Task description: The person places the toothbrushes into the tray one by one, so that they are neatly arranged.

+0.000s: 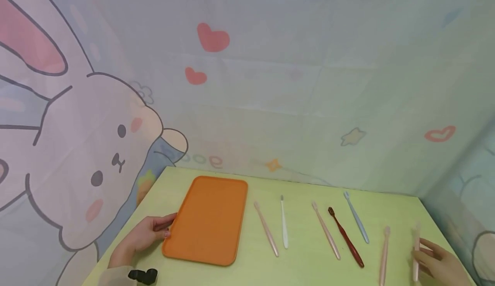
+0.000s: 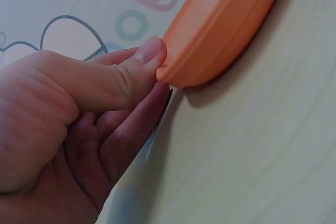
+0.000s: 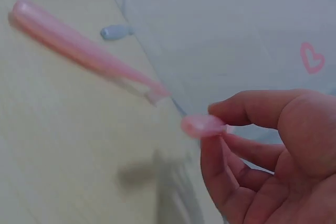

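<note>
My left hand [image 1: 145, 235] is at the left edge of an orange tray [image 1: 206, 221]. In the left wrist view the thumb [image 2: 142, 59] presses the tray's rim [image 2: 220, 35], and the fingers beneath are partly hidden. On the far right, my right hand [image 1: 438, 258] pinches a pink toothbrush [image 1: 416, 251] between thumb and fingers. The right wrist view shows this toothbrush [image 3: 202, 126] end-on, held above the table with a shadow below. Another pink toothbrush [image 1: 384, 256] lies just left of that hand.
Between tray and right hand lie a pink toothbrush [image 1: 267, 230], a white toothbrush [image 1: 284, 226], one more pink toothbrush [image 1: 326, 232], a dark red toothbrush [image 1: 346, 239] and a blue toothbrush [image 1: 357, 219]. A printed cloth backdrop [image 1: 270, 84] rises behind the pale yellow table [image 1: 301, 269].
</note>
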Motion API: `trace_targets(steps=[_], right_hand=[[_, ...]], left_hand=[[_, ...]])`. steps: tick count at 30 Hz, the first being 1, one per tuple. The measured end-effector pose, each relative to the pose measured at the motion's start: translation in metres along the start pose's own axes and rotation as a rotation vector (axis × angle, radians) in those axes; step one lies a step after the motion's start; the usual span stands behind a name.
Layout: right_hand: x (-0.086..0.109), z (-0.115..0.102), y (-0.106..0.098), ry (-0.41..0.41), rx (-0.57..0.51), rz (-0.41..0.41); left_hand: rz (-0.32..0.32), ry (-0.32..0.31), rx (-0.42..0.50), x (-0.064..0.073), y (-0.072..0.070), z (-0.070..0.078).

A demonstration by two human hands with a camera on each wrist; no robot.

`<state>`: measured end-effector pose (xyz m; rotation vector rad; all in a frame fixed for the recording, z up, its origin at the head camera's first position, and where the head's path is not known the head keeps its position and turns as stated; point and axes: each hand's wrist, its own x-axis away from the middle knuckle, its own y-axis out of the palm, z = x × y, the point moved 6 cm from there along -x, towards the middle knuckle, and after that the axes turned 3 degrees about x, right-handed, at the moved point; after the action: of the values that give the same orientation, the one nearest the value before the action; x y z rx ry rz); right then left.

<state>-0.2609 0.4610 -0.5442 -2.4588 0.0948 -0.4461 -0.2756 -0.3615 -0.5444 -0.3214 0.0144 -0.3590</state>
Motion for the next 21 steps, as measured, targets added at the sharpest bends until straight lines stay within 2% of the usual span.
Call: trace_targets(steps=[6,8,11,13,16,21], right_hand=[[0.016,-0.044,0.014,-0.077,-0.240,0.005],[0.019,-0.060,0.025,-0.127,-0.335,0.010],[0.022,-0.087,0.046,-0.183,-0.415,-0.015],[0.024,-0.107,0.064,-0.201,-0.438,-0.052],[0.030,-0.140,0.098,-0.233,-0.418,-0.118],[0.038,-0.190,0.173,-0.286,-0.491,-0.262]], left_hand=[[-0.004,0.004,-0.002,-0.002,-0.001,0.000],[0.000,0.001,-0.007,-0.001,-0.002,-0.001],[0.001,0.001,-0.018,-0.001,-0.002,-0.001],[0.005,-0.008,-0.015,-0.001,-0.003,-0.002],[0.006,-0.007,-0.009,-0.002,-0.004,-0.004],[-0.004,0.012,0.007,-0.003,-0.004,-0.005]])
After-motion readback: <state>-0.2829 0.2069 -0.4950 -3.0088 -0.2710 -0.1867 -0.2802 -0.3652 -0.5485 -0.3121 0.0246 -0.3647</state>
